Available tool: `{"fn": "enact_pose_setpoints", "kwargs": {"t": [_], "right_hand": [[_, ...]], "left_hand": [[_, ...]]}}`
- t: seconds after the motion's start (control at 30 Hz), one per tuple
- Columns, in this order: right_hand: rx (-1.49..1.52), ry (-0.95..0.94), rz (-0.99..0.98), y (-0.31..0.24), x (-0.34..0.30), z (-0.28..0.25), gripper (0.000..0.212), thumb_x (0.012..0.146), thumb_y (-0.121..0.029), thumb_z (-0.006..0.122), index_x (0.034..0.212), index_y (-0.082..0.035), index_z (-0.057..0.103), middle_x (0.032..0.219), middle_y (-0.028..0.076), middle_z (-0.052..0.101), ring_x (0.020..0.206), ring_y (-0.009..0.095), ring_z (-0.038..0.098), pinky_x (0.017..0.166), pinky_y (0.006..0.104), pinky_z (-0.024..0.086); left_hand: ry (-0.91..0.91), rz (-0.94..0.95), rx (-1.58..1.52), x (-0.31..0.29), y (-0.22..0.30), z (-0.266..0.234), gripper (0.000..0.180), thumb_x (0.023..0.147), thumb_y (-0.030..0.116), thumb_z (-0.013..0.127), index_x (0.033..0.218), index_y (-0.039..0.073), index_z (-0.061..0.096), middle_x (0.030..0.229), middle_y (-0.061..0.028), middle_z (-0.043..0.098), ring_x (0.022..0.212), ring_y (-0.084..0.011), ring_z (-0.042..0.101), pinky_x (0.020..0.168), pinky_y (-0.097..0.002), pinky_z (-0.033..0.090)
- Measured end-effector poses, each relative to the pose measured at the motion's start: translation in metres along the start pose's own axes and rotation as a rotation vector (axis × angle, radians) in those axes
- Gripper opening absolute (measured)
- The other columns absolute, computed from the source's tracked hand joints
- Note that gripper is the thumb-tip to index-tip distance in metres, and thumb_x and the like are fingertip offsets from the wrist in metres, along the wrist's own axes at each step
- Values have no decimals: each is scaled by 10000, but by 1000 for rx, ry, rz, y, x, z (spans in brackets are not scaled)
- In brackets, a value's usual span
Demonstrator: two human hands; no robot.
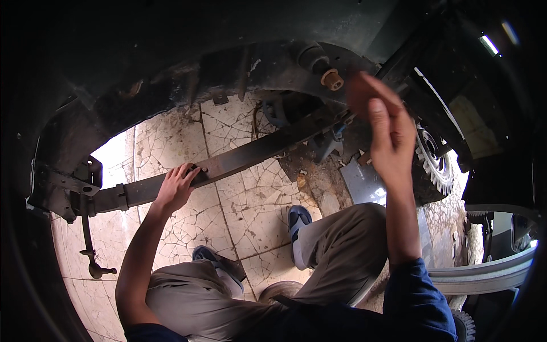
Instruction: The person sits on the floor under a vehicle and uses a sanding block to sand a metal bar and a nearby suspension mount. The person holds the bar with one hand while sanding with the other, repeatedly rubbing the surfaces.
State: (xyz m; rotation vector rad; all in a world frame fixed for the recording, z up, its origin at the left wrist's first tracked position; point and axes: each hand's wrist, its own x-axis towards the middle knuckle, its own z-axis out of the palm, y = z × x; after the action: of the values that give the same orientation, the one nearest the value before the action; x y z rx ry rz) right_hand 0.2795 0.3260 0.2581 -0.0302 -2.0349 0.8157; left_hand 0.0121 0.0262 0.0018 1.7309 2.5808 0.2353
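Note:
A long dark leaf spring (239, 160) runs slantwise across the view under a vehicle's wheel arch. My left hand (174, 189) lies over it, fingers stretched across its upper face beside a small bolt (205, 169). At the upper right, my right hand (394, 132) is raised near a rusty, brownish bushing or nut (331, 80) on a dark rounded mount (313, 59). Its thumb shows, but the fingers are smeared into a reddish-brown blur. Whether that blur includes a held piece I cannot tell.
A link with a ball joint (97, 268) hangs at the left. Cracked pale floor tiles (188, 228) lie below. On the right are a toothed gear wheel (436, 157), a metal sheet (364, 181) and a pale curved rim (484, 276). Dark bodywork (171, 34) closes in above.

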Motion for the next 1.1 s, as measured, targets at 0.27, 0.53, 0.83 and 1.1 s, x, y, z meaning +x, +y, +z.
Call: {"fn": "enact_pose_setpoints", "kwargs": {"t": [0.27, 0.53, 0.83, 1.1], "right_hand": [[-25, -3, 0, 2, -1, 7, 293, 1016, -93, 507, 1278, -2, 602, 1143, 61, 690, 989, 88, 612, 891, 223, 462], [-21, -70, 144, 3, -3, 7, 291, 1019, -107, 504, 1271, -5, 608, 1121, 87, 700, 987, 108, 637, 899, 239, 473], [-32, -77, 102, 8, -1, 6, 293, 1018, -108, 504, 1277, -19, 609, 1121, 81, 695, 1005, 112, 626, 904, 249, 470], [5, -71, 102, 1, -3, 4, 293, 1016, -90, 501, 1277, -12, 607, 1141, 85, 679, 1033, 121, 615, 921, 262, 469]], "left_hand": [[5, 10, -10, -1, -1, 0, 627, 824, 129, 699, 1404, 126, 461, 1404, -144, 438, 1293, -325, 436, 1078, -430, 354], [5, 9, -16, 0, 1, -3, 626, 826, 131, 697, 1404, 122, 459, 1410, -136, 434, 1301, -328, 430, 1085, -430, 352], [12, 12, -11, -2, 0, -2, 625, 825, 125, 694, 1404, 122, 459, 1404, -141, 438, 1290, -327, 438, 1079, -432, 357], [16, 19, -8, -4, 0, -1, 622, 821, 121, 696, 1397, 113, 462, 1414, -139, 433, 1295, -329, 433, 1082, -430, 351]]}}
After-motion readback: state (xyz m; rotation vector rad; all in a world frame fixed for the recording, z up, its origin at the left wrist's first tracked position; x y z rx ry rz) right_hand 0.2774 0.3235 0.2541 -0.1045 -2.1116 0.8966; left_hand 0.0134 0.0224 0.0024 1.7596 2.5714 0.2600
